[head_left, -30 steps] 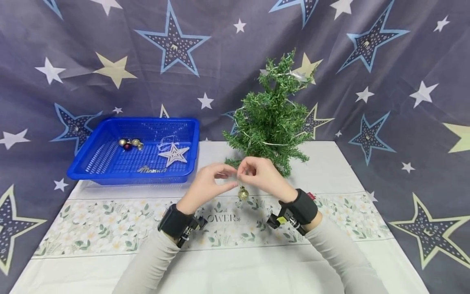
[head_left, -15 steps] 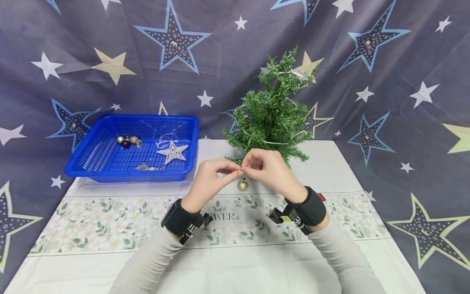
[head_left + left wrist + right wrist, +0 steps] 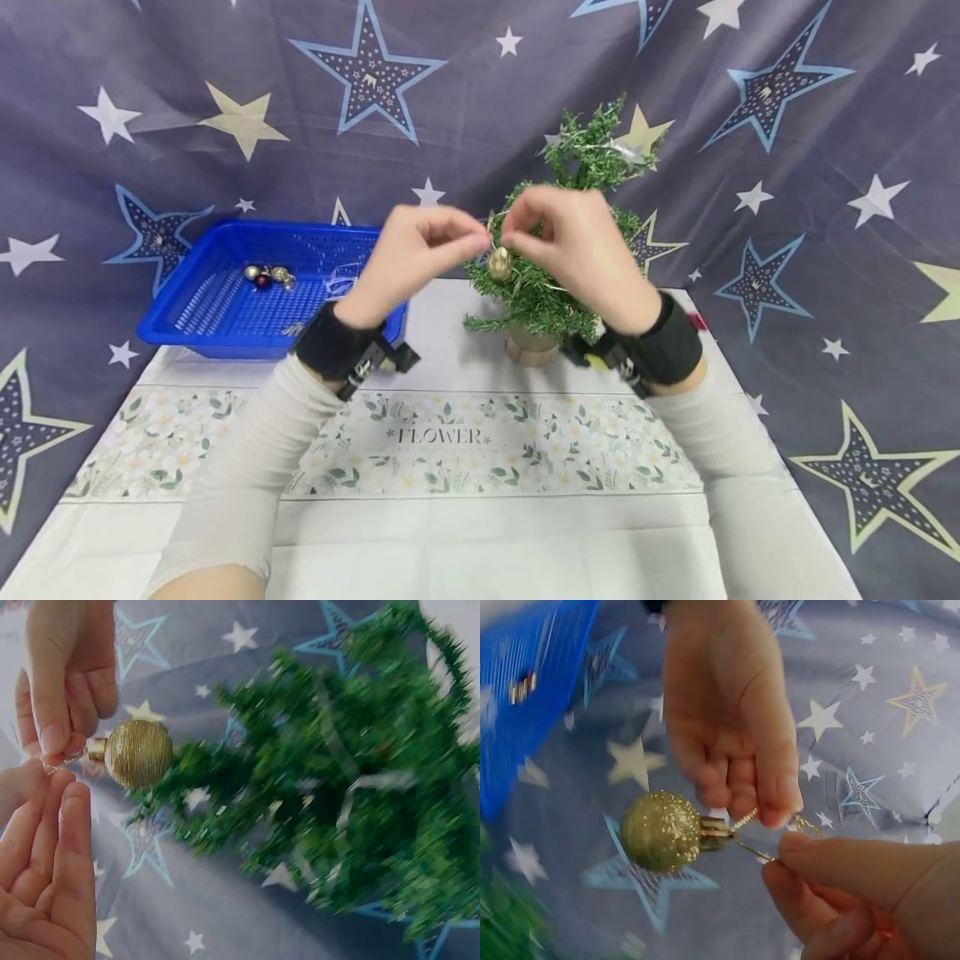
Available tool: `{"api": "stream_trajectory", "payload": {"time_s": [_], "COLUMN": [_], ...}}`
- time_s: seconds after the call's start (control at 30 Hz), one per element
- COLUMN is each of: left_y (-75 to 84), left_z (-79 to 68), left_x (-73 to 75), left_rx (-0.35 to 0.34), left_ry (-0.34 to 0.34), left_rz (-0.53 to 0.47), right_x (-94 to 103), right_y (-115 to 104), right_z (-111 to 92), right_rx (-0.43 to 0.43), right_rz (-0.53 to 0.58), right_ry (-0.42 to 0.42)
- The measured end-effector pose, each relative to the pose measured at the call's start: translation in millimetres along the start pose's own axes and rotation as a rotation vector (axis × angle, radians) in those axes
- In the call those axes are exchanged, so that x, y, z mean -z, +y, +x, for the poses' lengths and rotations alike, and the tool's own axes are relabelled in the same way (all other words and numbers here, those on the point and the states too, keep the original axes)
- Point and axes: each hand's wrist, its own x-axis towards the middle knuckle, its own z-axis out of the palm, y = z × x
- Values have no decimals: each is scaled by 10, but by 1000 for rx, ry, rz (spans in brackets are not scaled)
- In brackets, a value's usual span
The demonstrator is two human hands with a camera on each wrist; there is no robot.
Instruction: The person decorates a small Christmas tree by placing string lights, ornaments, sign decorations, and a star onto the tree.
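Observation:
A gold glittery bauble point(image 3: 499, 263) hangs between my two hands, level with the middle of the small artificial Christmas tree point(image 3: 592, 158). Thumb and fingertips of my left hand point(image 3: 408, 254) pinch its thin gold string point(image 3: 754, 852) from the left. From the other side, my right hand point(image 3: 573, 246) pinches the string too. In the right wrist view the loop runs from the bauble's metal cap to both sets of fingertips. My right hand hides part of the tree in the head view. Branches lie close beyond the bauble point(image 3: 139, 753) in the left wrist view.
A blue plastic basket point(image 3: 180, 325) stands at the back left, holding several small baubles point(image 3: 262, 282) and other ornaments, partly behind my left hand. The tree's round base point(image 3: 531, 346) rests on the white tablecloth point(image 3: 450, 542). A star-patterned curtain point(image 3: 465, 108) hangs behind.
Both hands have risen and moved forward from low in front of the tree to its mid-height, carrying the bauble by its string. The tree's base is now visible below.

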Motion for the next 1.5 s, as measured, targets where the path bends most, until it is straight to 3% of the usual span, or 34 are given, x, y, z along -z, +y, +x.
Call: {"api": "stream_trajectory", "payload": {"time_s": [0.17, 0.37, 0.57, 0.7, 0.83, 0.93, 1.07, 1.2, 1.33, 1.5], "left_y": [21, -168, -364, -356, -365, -460, -573, -614, -592, -577], "left_z": [396, 714, 845, 827, 853, 924, 986, 976, 932, 919], "left_x": [120, 93, -1, -25, -47, -76, -104, -103, -94, -114], "left_rx": [28, 101, 190, 222, 205, 189, 171, 136, 85, 46], "left_ry": [20, 30, -1, -39, -49, -42, -41, -56, -72, -101], "left_rz": [-119, -171, -236, -257, -158, -84, -23, 89, 219, 263], "right_x": [176, 132, 75, 91, 64, 35, 21, 21, 20, 31], "right_y": [-67, -34, 82, 146, 164, 176, 199, 219, 235, 246], "right_z": [394, 705, 836, 827, 847, 878, 909, 917, 913, 909], "right_rx": [-11, -61, -94, -116, -167, -185, -213, -223, -198, -192], "right_rz": [-190, -361, -386, -375, -461, -516, -569, -579, -570, -578], "right_ry": [-8, -49, -116, -129, -92, -74, -105, -167, -167, -178]}}
